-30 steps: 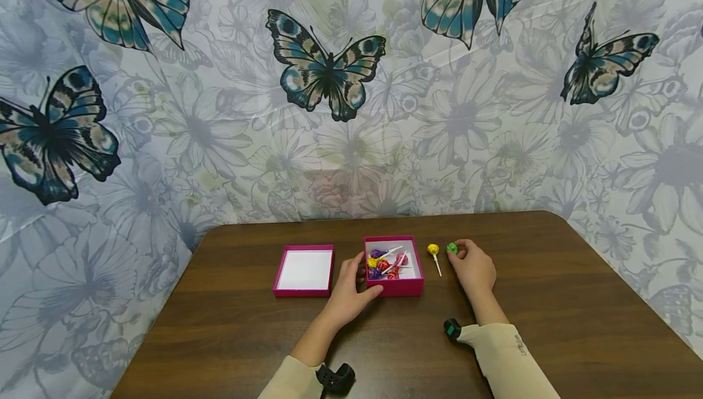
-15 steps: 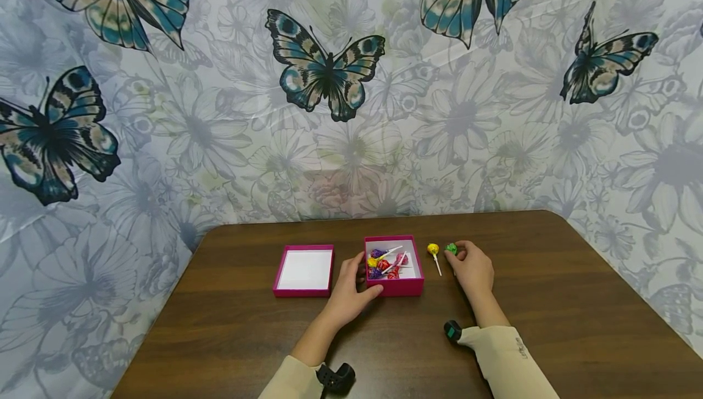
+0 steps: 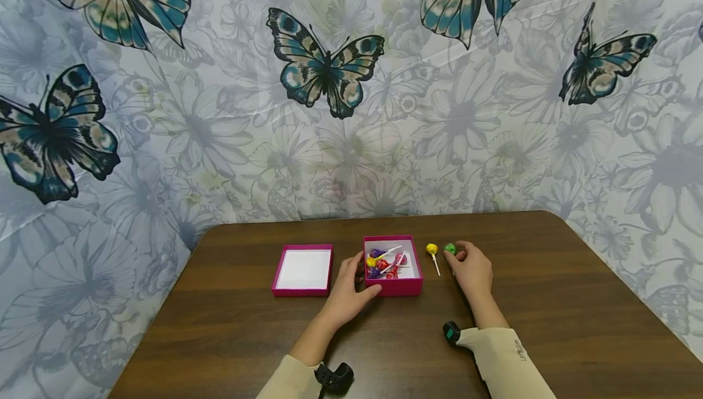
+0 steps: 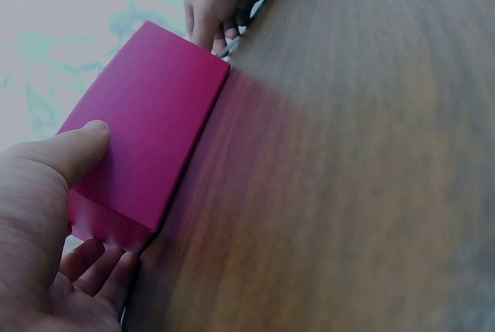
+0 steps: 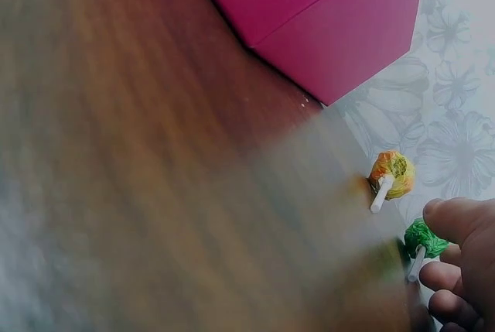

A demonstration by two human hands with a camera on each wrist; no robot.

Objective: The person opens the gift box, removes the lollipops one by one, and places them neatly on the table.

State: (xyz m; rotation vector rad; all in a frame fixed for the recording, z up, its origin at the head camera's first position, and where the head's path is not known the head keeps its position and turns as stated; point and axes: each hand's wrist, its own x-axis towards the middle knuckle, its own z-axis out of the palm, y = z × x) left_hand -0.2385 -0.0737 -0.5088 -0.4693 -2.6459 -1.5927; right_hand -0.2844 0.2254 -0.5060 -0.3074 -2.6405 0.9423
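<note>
A pink box (image 3: 393, 288) with a white inside holds several wrapped lollipops (image 3: 382, 265) in purple, yellow and red. My left hand (image 3: 347, 294) grips its near left corner; in the left wrist view the thumb (image 4: 81, 148) lies on the front face and the fingers are at the left side. Right of the box, my right hand (image 3: 473, 268) has its thumb and fingers around the head of a green lollipop (image 3: 450, 248). The white stick shows in the right wrist view. A yellow lollipop (image 3: 432, 249) lies between the box and that hand.
The box's lid (image 3: 302, 269), pink-rimmed with a white inside, lies left of my left hand on the brown wooden table (image 3: 263, 344). Behind the table's far edge hangs a cloth (image 3: 351, 161) printed with butterflies and flowers.
My right hand has shifted slightly left, with the green lollipop a touch closer to the yellow one. The left hand and the box stay in place.
</note>
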